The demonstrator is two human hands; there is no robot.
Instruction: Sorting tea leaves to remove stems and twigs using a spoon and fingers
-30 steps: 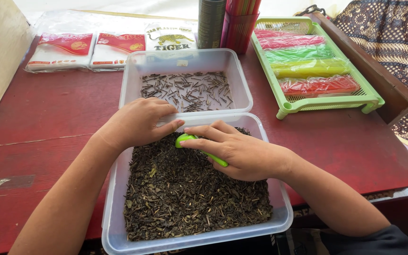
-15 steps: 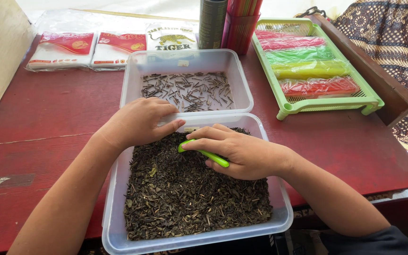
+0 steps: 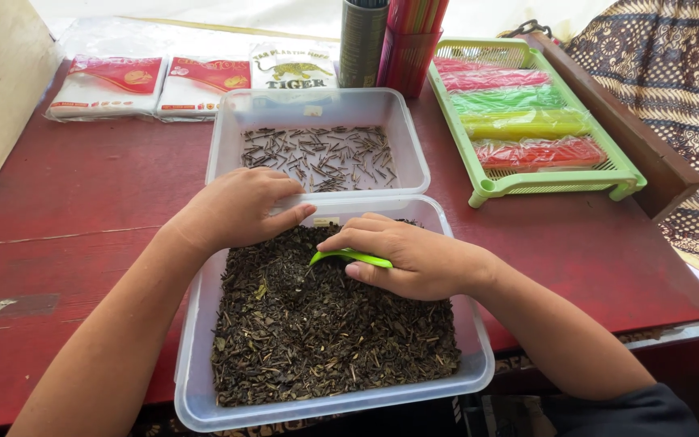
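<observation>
A clear plastic tub (image 3: 192, 356) near me holds a thick layer of dark dried tea leaves (image 3: 325, 340). My right hand (image 3: 414, 257) grips green plastic tweezers (image 3: 349, 257), their tips down in the leaves at the tub's far middle. My left hand (image 3: 232, 206) rests over the tub's far left rim, fingers curled, thumb pointing toward the tweezers; whether it holds anything is hidden. Behind it a second clear tub (image 3: 317, 101) contains several thin brown stems (image 3: 317, 155).
A red wooden table (image 3: 82, 235) carries everything. A green slotted tray (image 3: 620, 170) with red, green and yellow packets sits at right. Three flat plastic packets (image 3: 107, 85) lie at the back left, two tall cylinders (image 3: 390, 40) at the back middle. A patterned cloth (image 3: 673, 89) hangs right.
My right hand has shifted slightly left with the tweezers, lowering their tips into the leaves. My left hand stays on the rim.
</observation>
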